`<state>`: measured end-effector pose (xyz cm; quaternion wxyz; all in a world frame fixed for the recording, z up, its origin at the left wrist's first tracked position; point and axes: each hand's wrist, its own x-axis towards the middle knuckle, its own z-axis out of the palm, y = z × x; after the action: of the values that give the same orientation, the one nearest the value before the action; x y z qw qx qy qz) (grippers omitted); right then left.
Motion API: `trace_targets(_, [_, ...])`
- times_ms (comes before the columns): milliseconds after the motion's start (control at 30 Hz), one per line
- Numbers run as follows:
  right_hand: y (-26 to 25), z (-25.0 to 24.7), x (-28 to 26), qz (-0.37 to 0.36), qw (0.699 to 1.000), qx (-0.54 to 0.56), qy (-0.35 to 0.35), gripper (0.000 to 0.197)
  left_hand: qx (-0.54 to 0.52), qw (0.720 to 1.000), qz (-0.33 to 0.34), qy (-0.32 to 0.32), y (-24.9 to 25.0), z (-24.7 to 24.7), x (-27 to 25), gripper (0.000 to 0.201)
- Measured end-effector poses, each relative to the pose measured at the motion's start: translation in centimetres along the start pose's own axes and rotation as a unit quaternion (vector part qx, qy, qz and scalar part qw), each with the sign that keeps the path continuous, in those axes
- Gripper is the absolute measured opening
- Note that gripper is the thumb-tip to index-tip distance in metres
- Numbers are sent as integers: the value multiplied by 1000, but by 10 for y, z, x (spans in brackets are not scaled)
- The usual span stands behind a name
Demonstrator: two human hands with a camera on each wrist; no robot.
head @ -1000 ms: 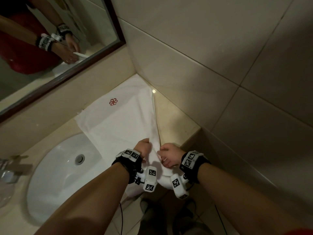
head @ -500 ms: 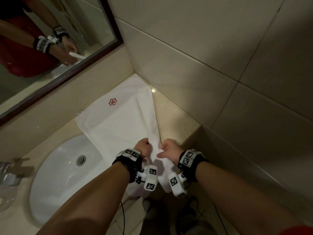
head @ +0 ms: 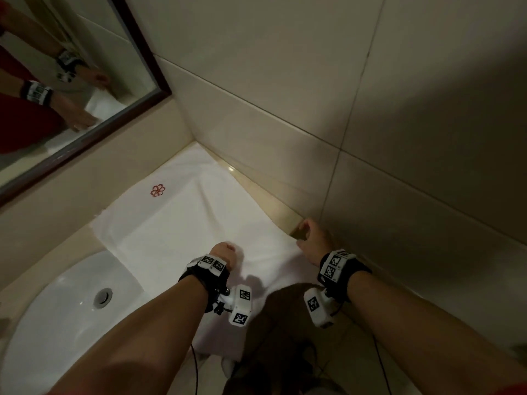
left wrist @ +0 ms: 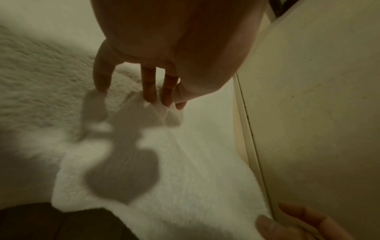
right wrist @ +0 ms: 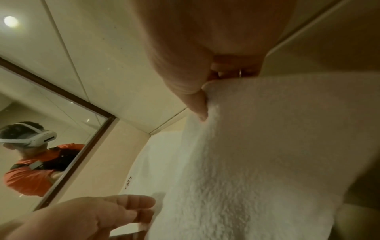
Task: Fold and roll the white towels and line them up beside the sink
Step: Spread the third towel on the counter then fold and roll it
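The towel (head: pixel 182 232) lay spread on the counter (head: pixel 258 189) just right of the sink (head: pixel 57 303), its near end hanging over the counter's front. The right hand (head: pixel 312 240) pinched the towel's far-from-sink edge between thumb and curled fingers, lifting it. The left hand (head: pixel 225 252) pressed nearly straight fingertips (left wrist: pixel 150 95) into the cloth nearer the sink. Judged, the step was the lengthwise fold; next, the lifted edge needs carrying toward the sink, matched to the opposite edge.
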<state>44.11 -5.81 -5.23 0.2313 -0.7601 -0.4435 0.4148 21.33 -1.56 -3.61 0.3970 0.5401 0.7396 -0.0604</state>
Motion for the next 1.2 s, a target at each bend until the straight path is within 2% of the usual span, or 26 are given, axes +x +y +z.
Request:
trace_targets(100, [8, 1, 5, 1, 1000, -21, 0, 26, 24, 999, -9, 24, 3, 3, 5, 33])
trace_targets(267, [17, 10, 16, 40, 998, -24, -53, 40, 22, 997, -21, 73, 11, 5, 8, 31])
trace_targets(333, [21, 12, 20, 47, 997, -43, -53, 31, 5, 997, -3, 72, 14, 6, 10, 25])
trace_targets(400, [24, 11, 22, 52, 998, -41, -20, 15, 0, 997, 25, 69, 21, 9, 11, 16])
trace_targets(467, [25, 8, 23, 54, 998, -20, 23, 10, 11, 996, 59, 66, 32, 14, 11, 21])
trace_targets(533, [28, 6, 25, 56, 997, 15, 49, 16, 32, 994, 78, 63, 43, 21, 11, 29])
trace_targets(667, [31, 8, 24, 67, 995, 65, 17, 23, 104, 989, 100, 19, 56, 32, 13, 42])
trace_targets(800, [31, 9, 21, 3, 1000, -25, 9, 34, 121, 987, 106, -20, 68, 35, 12, 49])
trace_targets(933, [30, 7, 15, -62, 981, -180, 23, 42, 127, 985, 116, -8, 72, 40, 15, 49])
trace_targets(1067, [32, 11, 17, -102, 974, -204, 3, 41, 168, 978, 120, -23, 76, 37, 16, 50])
trace_targets(1200, [28, 20, 23, -202, 957, -202, -58, 47, 198, 972, 127, -29, 76, 37, 17, 57])
